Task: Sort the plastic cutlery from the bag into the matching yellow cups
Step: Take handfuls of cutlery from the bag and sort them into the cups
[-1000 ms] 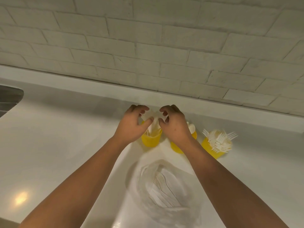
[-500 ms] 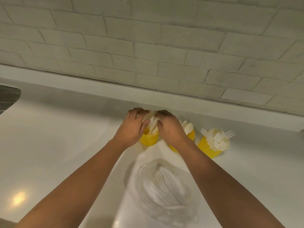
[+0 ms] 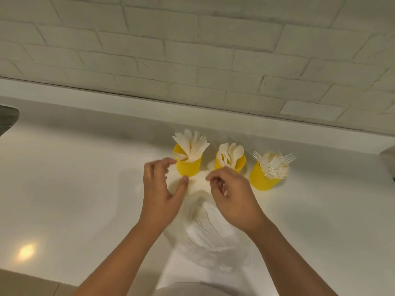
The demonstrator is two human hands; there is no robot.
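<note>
Three yellow cups stand in a row near the wall. The left cup (image 3: 188, 166) holds white knives fanned out, the middle cup (image 3: 240, 163) holds white spoons, and the right cup (image 3: 259, 180) holds white forks. In front of them lies a clear plastic bag (image 3: 210, 236) with several white cutlery pieces inside. My left hand (image 3: 160, 195) hovers just before the knife cup, fingers loosely spread, holding nothing. My right hand (image 3: 234, 197) hangs over the bag's far end with fingers loosely curled and nothing visible in them.
A white counter (image 3: 74, 199) runs along a white brick wall (image 3: 192, 50). A metal sink edge (image 3: 7, 118) shows at the far left. A bright light reflection sits on the counter at lower left.
Both hands have let go of the knives in the left cup and pulled back toward me, now over the bag's far end. The knives stand fanned in the cup.
</note>
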